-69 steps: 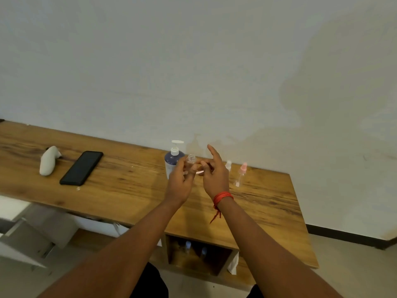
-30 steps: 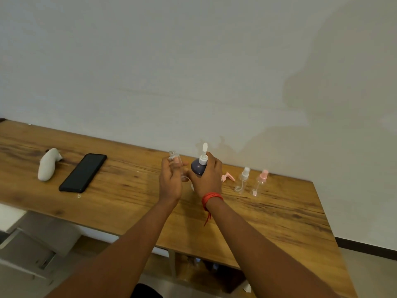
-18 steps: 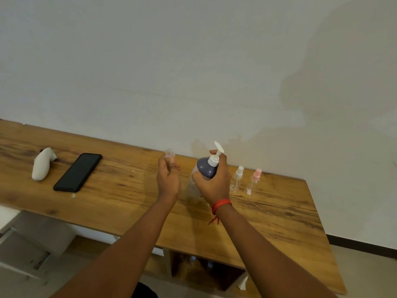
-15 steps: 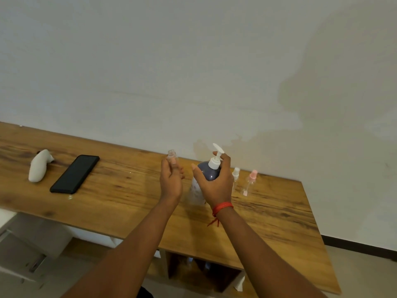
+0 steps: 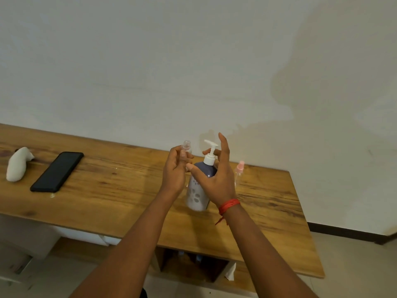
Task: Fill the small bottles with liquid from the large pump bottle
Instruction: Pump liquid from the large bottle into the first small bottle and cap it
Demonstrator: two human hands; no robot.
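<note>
Pinching a small open vial [image 5: 187,145] by its body, the left hand [image 5: 175,171] is holding it upright above the desk [image 5: 111,190], its uncapped neck showing above the fingertips. The right hand [image 5: 214,179] is spread loose around the pump bottle [image 5: 200,183], thumb near its shoulder and fingers arching behind the white pump [image 5: 211,151]; it is not gripping anything, and whether the palm is touching the bottle cannot be told. The bottle is standing upright on the desk near the back edge, about the middle of its length.

The vial is looking like thin clear plastic, very light and easy to tip or squeeze, so a hold low on its body is keeping the narrow mouth free. The bottle is looking much heavier and stiff, probably smooth and a bit slippery; it is likely best steadied at the shoulder while the flat pump head is pressed from above. The spout is small, so lining up the vial mouth will probably be the fiddly part.

A pale label with dark blotches is showing on the bottle, but no writing is readable. A pink-capped bottle [image 5: 239,172] is standing just beyond the right hand. A phone [image 5: 57,172] and a white object [image 5: 18,166] are lying well apart toward the left end.
</note>
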